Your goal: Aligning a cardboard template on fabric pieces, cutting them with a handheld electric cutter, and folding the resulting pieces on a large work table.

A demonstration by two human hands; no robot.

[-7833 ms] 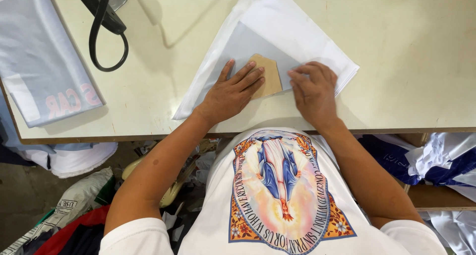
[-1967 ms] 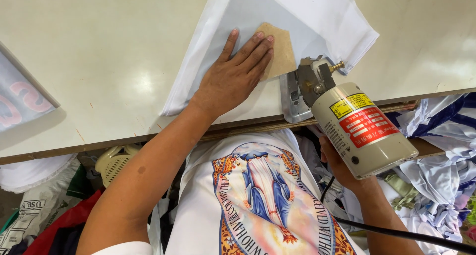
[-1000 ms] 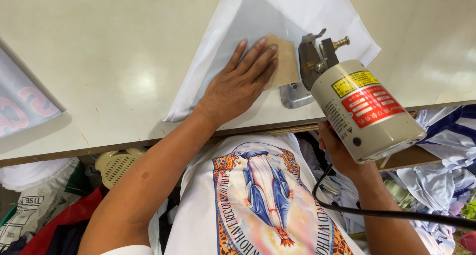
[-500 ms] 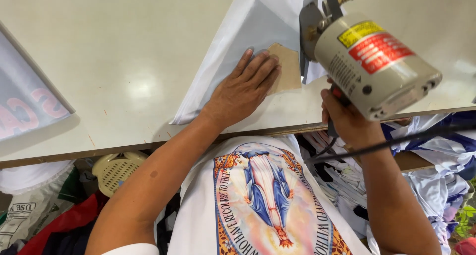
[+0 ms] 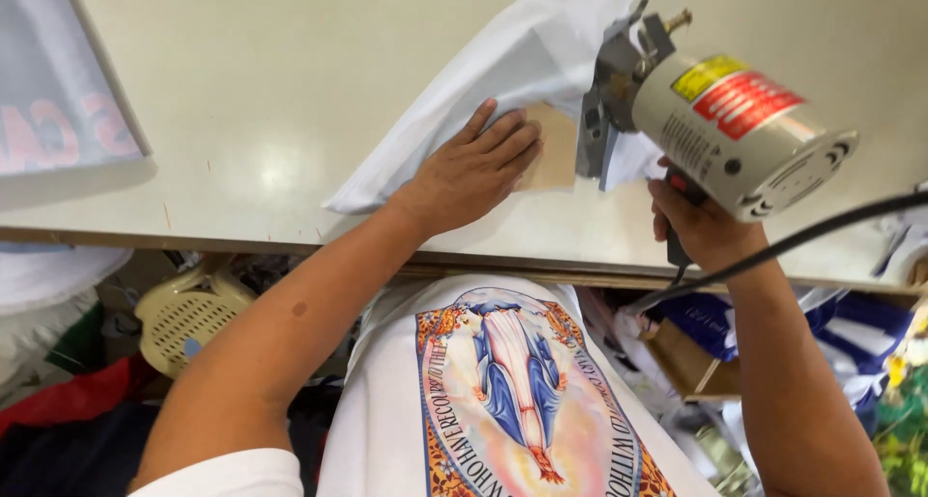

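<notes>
The right hand (image 5: 701,228) is wrapped tight round the handle of a cutting machine (image 5: 720,130), whose grey motor drum bears a yellow and a red rectangular label on top. Its long axis runs from near-right to far-left, blade end over white fabric (image 5: 503,76). The left hand (image 5: 474,168) lies flat, fingers spread, pressing a tan card (image 5: 553,149) onto the fabric on the table (image 5: 261,101).

Your left hand (image 5: 474,173) lies on a tan cardboard template (image 5: 553,149) over white fabric (image 5: 503,72). Your right hand (image 5: 701,228) holds a cutting machine (image 5: 720,130) with a cream-grey body, yellow and red labels, a dull grey metal head and a black cable (image 5: 802,241). The counter (image 5: 261,101) is pale cream. At far left you see a light grey cloth (image 5: 53,81) with pink lettering. Your white shirt (image 5: 503,400) bears an oval print in blue, orange and red. Below you, a cream perforated basket (image 5: 188,313).
</notes>
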